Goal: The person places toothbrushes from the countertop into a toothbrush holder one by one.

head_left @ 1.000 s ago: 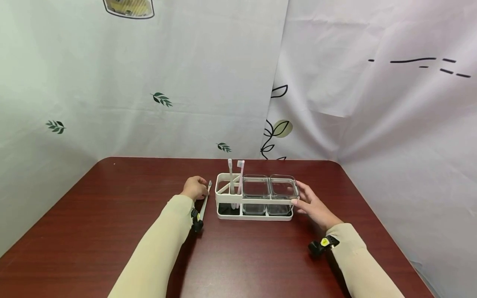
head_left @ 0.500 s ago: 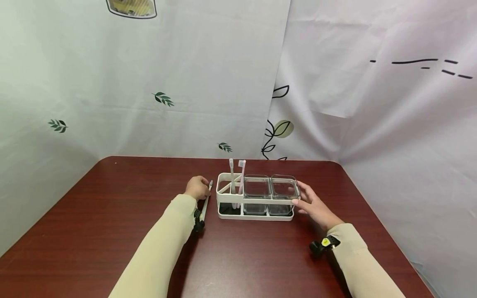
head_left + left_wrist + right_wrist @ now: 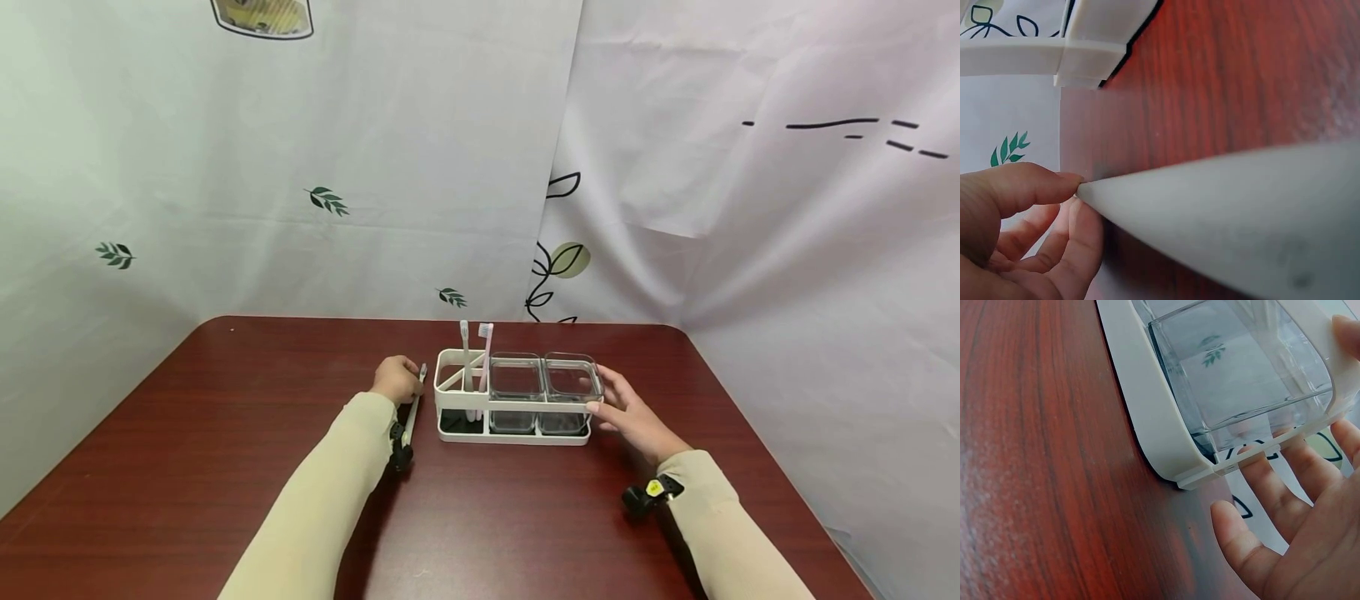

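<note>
My left hand [image 3: 397,380] pinches a white toothbrush [image 3: 412,419] between thumb and fingers, left of a white toothbrush holder [image 3: 461,400]. In the left wrist view the handle [image 3: 1229,212] runs from the fingertips toward the camera, large and blurred. The brush head points away from me. At the holder's right end, my right hand [image 3: 636,418] grips the frame, thumb on the upper rail and some fingers against the end. Two toothbrushes stand in the holder's left part, one white [image 3: 465,354] and one pink [image 3: 486,350]. Beside them sit two clear cups, one left [image 3: 514,382], one right [image 3: 568,382].
Under everything lies a dark red wooden table [image 3: 480,517]. A pale printed curtain [image 3: 420,167] hangs behind its back edge and along the right. Black wrist cameras, one left [image 3: 400,450] and one right [image 3: 641,498], sit on the sleeves.
</note>
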The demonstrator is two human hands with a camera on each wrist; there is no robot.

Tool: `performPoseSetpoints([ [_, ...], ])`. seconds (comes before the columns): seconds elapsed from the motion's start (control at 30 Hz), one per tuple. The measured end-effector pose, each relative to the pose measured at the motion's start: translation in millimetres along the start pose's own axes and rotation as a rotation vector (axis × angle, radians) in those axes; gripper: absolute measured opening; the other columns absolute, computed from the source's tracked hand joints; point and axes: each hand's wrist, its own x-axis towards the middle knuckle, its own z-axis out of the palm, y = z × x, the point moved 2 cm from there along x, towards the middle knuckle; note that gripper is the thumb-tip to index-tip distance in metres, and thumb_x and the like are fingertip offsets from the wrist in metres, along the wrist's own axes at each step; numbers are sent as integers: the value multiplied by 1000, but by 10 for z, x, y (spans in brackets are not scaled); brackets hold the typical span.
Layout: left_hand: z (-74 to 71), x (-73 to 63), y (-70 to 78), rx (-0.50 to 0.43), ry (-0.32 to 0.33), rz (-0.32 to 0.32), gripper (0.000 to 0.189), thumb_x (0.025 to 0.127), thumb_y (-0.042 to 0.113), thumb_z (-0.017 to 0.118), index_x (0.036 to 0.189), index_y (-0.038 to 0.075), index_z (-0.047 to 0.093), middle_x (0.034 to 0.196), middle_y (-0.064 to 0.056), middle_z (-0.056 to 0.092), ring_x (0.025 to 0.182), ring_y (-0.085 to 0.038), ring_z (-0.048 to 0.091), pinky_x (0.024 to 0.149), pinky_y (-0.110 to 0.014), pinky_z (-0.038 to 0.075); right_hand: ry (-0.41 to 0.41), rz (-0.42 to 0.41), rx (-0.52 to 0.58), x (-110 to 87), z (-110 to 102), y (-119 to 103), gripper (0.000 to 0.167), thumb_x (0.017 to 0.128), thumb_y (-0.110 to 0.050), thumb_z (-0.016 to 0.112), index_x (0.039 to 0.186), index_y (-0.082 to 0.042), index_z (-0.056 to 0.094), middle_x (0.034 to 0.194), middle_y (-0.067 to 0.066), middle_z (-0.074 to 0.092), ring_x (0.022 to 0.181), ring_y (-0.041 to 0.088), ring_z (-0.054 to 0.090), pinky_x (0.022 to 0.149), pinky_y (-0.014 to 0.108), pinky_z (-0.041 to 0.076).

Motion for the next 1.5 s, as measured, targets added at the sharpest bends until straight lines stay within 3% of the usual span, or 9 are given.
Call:
performPoseSetpoints([
  [0.27, -39, -17, -11, -93, 0, -49, 25, 80, -9, 66, 105, -6, 59, 103, -22, 55, 92, -34, 63, 74, -39, 58, -1, 1, -2, -3, 1, -3, 68, 97, -19, 58, 152, -11, 19, 151, 22, 35, 128, 37, 43, 89, 43, 47],
  [0.53, -99, -29, 16, -157, 13, -65, 24, 82, -11, 63, 105, -8, 61, 106, -22, 54, 90, -31, 61, 77, -40, 57, -3, 3, 2, -7, 0, 4, 68, 97, -18, 58, 152, -10, 19, 151, 22, 34, 118, 13, 52, 90, 43, 47],
  [0.77, -127, -41, 27, -212, 12, -52, 25, 81, -11, 63, 106, -9, 60, 96, -17, 56, 81, -25, 61, 75, -39, 58, 1, 17, -10, -14, 1, 12, 69, 97, -21, 59, 152, -11, 19, 151, 22, 34, 127, 31, 46, 90, 43, 47],
  [1.07, -252, -59, 45, -297, -21, -44, 32, 84, -9, 62, 116, -11, 57, 93, -14, 59, 72, -16, 61, 69, -31, 57, 4, 18, -14, -15, 1, -2, 69, 96, -21, 59, 152, -12, 19, 151, 21, 35, 127, 30, 47, 91, 43, 47],
  [1.37, -381, -128, 153, -403, -10, -37, 30, 85, -9, 60, 115, -9, 56, 85, -10, 64, 83, -23, 66, 64, -25, 55, -2, -2, -3, -19, 2, -6, 68, 97, -19, 57, 152, -12, 18, 151, 22, 35, 130, 39, 42, 91, 46, 47],
  [1.5, -418, -156, 196, -425, -14, -10, 31, 86, -9, 60, 116, -10, 55, 90, -13, 65, 77, -18, 65, 64, -24, 55, -3, 3, -3, -15, 3, -7, 68, 97, -20, 58, 152, -12, 18, 151, 21, 35, 129, 36, 44, 91, 45, 47],
])
